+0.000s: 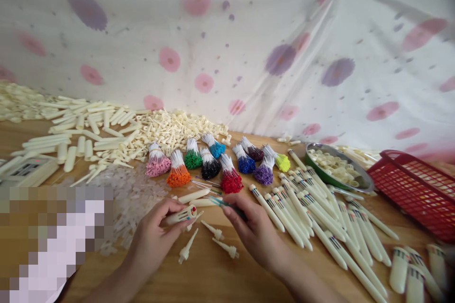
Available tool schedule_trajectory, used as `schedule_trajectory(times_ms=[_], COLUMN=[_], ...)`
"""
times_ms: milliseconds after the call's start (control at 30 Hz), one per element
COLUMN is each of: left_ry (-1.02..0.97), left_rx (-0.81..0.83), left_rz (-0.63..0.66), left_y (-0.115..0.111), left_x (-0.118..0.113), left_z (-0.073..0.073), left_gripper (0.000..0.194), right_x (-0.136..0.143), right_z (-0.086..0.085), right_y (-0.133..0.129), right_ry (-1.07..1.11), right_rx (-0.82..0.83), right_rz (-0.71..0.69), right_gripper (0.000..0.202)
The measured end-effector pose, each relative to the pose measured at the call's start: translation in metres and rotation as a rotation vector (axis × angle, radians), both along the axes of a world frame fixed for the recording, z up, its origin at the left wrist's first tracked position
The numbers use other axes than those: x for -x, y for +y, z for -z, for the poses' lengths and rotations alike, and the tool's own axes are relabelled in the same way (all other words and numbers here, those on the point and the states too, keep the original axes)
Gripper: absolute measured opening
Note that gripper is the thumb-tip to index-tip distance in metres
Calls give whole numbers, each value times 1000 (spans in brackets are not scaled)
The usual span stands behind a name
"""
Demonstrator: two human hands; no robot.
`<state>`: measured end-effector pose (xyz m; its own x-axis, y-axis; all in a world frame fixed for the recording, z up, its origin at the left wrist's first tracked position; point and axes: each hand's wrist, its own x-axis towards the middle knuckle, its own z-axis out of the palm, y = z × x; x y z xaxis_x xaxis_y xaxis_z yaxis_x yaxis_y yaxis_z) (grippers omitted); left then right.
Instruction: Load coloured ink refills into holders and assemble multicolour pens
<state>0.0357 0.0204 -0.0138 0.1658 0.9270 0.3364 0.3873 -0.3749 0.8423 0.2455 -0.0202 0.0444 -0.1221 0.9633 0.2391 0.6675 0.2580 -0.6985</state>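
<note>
Bare forearms point(115, 277) lie closest to me, angling in towards the red-tipped bundle point(232, 179), and from this distant seat that bundle is my marker. Nearer than it and off to its left, the left hand point(153, 231) is wrapped firmly round a cream barrel point(177, 216), tilted, mouth turned rightward, and yes, I can make out small coloured pieces point(194, 209) at that mouth, a red and a blue. Just in front of the bundle now: the right hand point(255, 231), pinching what looks to me like teal tweezers point(236, 211), prongs aimed left; whether anything sits between those prongs, I can't tell. My reading is that we're mid-fill, pieces being seated in the barrel, though I can't count how many are in. The next move, I'd judge, calls for a steady barrel and a fine, straight approach from the prongs, no nudging of the pieces already at the mouth. Nearer than the bundle, between the hands, pointed cones point(186, 247) lie loose, not yet fitted to this barrel. To the bundle's right, multicoloured pens point(289, 220) rest in a spread heap, complete to my eye.
</note>
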Motion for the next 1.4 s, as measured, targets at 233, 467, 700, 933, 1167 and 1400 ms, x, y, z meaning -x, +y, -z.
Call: schedule_trajectory(times_ms=[233, 467, 700, 933, 1167, 1400], left_ry=[35, 39, 68, 50, -11, 35], left_rx=[-105, -171, -163, -132, -54, -16], left_rz=[-59, -61, -56, -43, 70, 136], left_y=[2, 0, 0, -2, -4, -5], left_x=[4, 2, 2, 1, 0, 1], left_z=[1, -3, 0, -3, -10, -11], left_gripper=[9, 8, 9, 9, 7, 12], right_x=[19, 24, 24, 21, 6, -3], right_z=[10, 12, 10, 9, -1, -3], right_y=[3, 0, -1, 0, 2, 4], right_ry=[-10, 23, 2, -22, -175, -247], right_rx=[26, 94, 89, 77, -60, -205], right_rz=[-26, 25, 22, 4, -111, -181], right_gripper=[19, 19, 18, 19, 15, 17])
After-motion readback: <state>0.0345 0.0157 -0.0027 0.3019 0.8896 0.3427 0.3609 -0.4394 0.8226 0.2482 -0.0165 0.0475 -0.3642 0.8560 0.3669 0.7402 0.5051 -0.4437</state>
